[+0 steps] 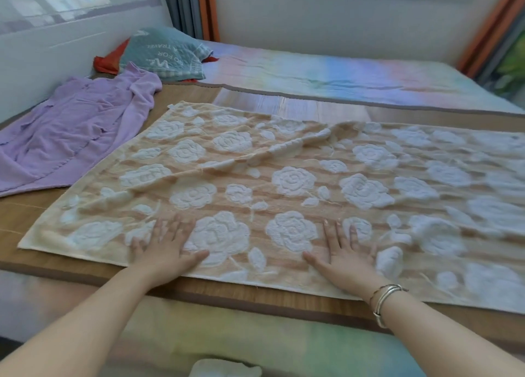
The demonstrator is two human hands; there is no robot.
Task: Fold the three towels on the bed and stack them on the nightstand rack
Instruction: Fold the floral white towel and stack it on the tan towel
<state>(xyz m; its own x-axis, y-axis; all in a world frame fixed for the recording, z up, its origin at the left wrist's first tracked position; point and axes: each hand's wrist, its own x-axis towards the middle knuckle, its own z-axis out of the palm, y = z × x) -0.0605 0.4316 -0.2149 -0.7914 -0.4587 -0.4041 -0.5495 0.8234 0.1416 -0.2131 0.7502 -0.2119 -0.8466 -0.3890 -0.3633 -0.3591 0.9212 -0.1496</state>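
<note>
A beige towel with white rose patterns (284,177) lies spread across the brown bamboo mat (34,209) on the bed, with a raised crease running across its middle. My left hand (166,248) and my right hand (346,254) rest flat on its near edge, fingers spread, holding nothing. A crumpled lilac towel (74,138) lies on the mat to the left. A white piece of cloth (224,368) shows at the bottom edge of the view; I cannot tell whether it is a towel. The nightstand rack is out of view.
A teal pillow (164,54) over red fabric (106,62) sits at the back left by the white headboard (42,64). The pastel rainbow sheet (341,72) covers the far side of the bed. Curtains (199,7) hang behind.
</note>
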